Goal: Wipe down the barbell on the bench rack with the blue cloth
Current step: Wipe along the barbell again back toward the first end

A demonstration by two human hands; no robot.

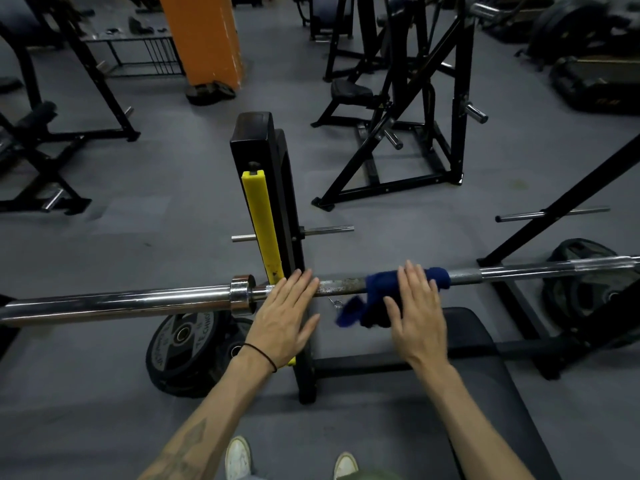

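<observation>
A steel barbell (pixel 145 301) lies across the bench rack, running from the left edge to the right edge of the view. The blue cloth (pixel 375 296) is draped over the bar near its middle, one end hanging below. My right hand (pixel 417 313) lies flat on the cloth with straight fingers, pressing it onto the bar. My left hand (pixel 284 313) rests flat on the bar with fingers extended, just right of the chrome collar and beside the rack's yellow-lined upright (pixel 263 223).
The black bench pad (pixel 485 393) lies below the bar at the right. Weight plates (pixel 183 348) lean on the floor at the upright's base, another plate (pixel 585 285) at the right. Black gym machines and an orange pillar (pixel 207 39) stand behind on grey flooring.
</observation>
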